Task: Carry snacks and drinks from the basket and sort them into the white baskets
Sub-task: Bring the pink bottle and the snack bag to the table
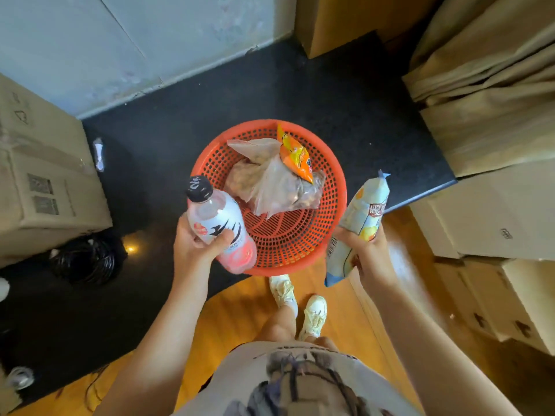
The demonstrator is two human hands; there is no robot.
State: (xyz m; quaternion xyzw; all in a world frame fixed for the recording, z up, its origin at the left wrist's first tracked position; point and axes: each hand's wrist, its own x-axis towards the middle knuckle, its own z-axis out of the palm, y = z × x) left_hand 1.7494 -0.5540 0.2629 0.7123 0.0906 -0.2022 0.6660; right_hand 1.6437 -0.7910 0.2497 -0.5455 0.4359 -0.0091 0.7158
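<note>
A round orange mesh basket (327, 223) sits on a black surface in front of me. Inside it lie a clear plastic bag of brown snacks (270, 187) and an orange snack packet (295, 156). My left hand (195, 244) grips a pink drink bottle (217, 220) with a black cap, held over the basket's near-left rim. My right hand (365, 250) holds a light blue snack bag (359, 223) just right of the basket. No white baskets are in view.
Cardboard boxes stand at the left (39, 181), at the right (495, 223) and at the back (336, 22). A coil of black cable (87, 259) lies on the black surface at the left. My feet (297, 304) stand on a wooden floor.
</note>
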